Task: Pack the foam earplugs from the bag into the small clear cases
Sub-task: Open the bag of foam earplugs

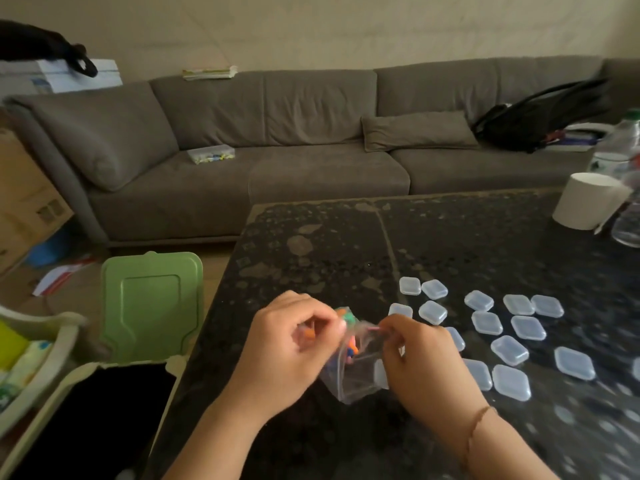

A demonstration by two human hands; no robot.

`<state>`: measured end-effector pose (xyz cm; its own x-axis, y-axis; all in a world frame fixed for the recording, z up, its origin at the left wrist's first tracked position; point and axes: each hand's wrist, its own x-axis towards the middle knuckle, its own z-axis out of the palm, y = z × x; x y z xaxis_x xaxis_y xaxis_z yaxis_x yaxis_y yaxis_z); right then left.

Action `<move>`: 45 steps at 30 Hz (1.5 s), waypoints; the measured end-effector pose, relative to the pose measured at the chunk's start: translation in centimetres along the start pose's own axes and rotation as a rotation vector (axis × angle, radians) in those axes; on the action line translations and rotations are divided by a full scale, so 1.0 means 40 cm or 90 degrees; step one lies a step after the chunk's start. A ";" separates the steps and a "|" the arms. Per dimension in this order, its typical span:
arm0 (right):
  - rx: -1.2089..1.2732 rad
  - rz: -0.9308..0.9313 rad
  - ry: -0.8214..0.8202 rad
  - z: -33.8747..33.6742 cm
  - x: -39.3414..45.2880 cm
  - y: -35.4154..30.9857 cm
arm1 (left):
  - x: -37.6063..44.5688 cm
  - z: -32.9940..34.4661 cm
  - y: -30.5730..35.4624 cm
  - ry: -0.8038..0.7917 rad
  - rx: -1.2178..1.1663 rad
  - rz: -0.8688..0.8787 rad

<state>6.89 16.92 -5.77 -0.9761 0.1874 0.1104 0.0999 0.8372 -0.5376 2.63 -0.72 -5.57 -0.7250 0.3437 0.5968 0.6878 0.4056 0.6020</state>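
A white cup (585,202) and a water bottle (623,178) stand at the far right of the dark table (311,244). Small clear cases (509,349) lie scattered right of the hands. Above the table, left hand (287,344) and right hand (419,355) each pinch the rim of the bag (349,372) in a narrow grip; bright earplugs (346,315) show at its mouth.

Glossy table (450,244), clear plastic cases (526,327)

1. A home living room: a long grey sofa (277,133) with a loose cushion (419,129) runs along a plain wall
2. A dark patterned coffee table (346,244) stands before it
3. Household clutter lies about: a black backpack (540,116), a cardboard box (24,199), papers (62,275) on the floor
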 end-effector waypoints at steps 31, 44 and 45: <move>0.095 -0.164 0.138 0.016 -0.004 0.022 | -0.006 -0.094 -0.206 -0.019 -0.292 -0.466; 0.105 -0.186 0.078 0.020 -0.006 0.015 | 0.016 -0.012 -0.153 -0.212 0.147 -0.407; 0.102 -0.185 0.076 0.021 -0.006 0.015 | 0.018 -0.006 -0.149 -0.221 0.146 -0.411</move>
<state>7.02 16.94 -6.82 -0.9292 0.0198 0.3692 -0.2192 0.7746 -0.5933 -1.99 -3.11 -8.60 -0.9758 0.2100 -0.0604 0.1266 0.7687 0.6270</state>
